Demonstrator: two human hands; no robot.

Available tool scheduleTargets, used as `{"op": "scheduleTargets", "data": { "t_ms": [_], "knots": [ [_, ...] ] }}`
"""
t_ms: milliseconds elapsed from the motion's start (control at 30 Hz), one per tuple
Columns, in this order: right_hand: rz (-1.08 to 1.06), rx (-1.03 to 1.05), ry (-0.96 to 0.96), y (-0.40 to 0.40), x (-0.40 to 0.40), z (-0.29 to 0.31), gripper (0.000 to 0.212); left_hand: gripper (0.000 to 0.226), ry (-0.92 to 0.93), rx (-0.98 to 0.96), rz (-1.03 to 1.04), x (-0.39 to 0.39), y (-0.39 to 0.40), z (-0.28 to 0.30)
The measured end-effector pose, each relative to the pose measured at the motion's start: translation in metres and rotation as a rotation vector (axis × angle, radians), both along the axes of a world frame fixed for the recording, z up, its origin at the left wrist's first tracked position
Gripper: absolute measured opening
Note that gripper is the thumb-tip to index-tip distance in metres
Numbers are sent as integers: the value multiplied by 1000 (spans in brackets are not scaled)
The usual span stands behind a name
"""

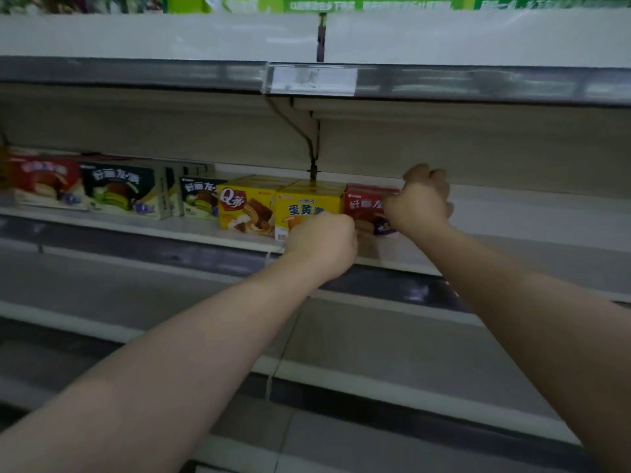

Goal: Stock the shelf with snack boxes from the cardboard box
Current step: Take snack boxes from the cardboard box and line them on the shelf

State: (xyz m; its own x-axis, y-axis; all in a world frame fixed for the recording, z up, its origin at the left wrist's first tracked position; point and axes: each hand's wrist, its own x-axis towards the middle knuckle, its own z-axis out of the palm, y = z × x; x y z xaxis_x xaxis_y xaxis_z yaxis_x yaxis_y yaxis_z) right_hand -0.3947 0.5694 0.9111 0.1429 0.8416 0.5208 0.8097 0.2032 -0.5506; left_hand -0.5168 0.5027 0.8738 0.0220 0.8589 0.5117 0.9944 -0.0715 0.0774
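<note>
A red snack box (365, 203) stands on the white shelf (512, 213), right of a yellow egg-yolk box (307, 203). My right hand (421, 203) grips the red box's right side and top corner. My left hand (322, 244) is closed at the lower front, where the yellow and red boxes meet. A yellow Q box (244, 208) stands left of them. The cardboard box is out of view.
Further left on the same shelf stand dark green boxes (119, 191) and a red box (46, 180). An upper shelf edge with a price tag holder (310, 78) hangs overhead. Bare lower shelves (375, 339) run beneath my arms. Right of the red box the shelf is bare.
</note>
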Motion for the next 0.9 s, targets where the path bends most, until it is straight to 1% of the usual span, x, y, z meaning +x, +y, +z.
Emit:
{"op": "scheduleTargets", "data": {
  "t_ms": [67,167,300,367,400,467,533,600,700,800,833,900],
  "knots": [
    [132,19,-3,-22,-31,-7,40,28,-5,47,4,-25,-22,-5],
    [294,-24,-4,-67,-109,-21,27,27,-29,77,66,-90,-73,-6],
    [402,-132,-39,-128,-216,-41,12,29,0,-33,188,-189,-148,-14],
    [488,-173,-12,-161,-280,-60,13,30,-2,-99,272,-253,-195,-28],
    [523,-189,-28,-175,-308,-70,17,30,-14,-120,320,-281,-215,-36],
    [585,-231,-102,-209,-372,-93,20,29,-52,-169,419,-343,-260,-58],
    [655,-285,-194,-245,-434,-116,14,29,-115,-228,514,-405,-303,-85],
    [755,-339,-286,-274,-488,-140,20,31,-149,-294,594,-461,-333,-108],
    [891,-381,-381,-299,-557,-174,29,32,-188,-393,661,-533,-357,-140],
    [975,-428,-417,-306,-623,-206,26,32,-221,-419,677,-593,-369,-175],
    [1005,-453,-419,-304,-658,-220,23,31,-220,-417,701,-622,-370,-189],
    [1022,-498,-433,-297,-701,-238,19,30,-222,-452,730,-657,-370,-207]
  ]
}}
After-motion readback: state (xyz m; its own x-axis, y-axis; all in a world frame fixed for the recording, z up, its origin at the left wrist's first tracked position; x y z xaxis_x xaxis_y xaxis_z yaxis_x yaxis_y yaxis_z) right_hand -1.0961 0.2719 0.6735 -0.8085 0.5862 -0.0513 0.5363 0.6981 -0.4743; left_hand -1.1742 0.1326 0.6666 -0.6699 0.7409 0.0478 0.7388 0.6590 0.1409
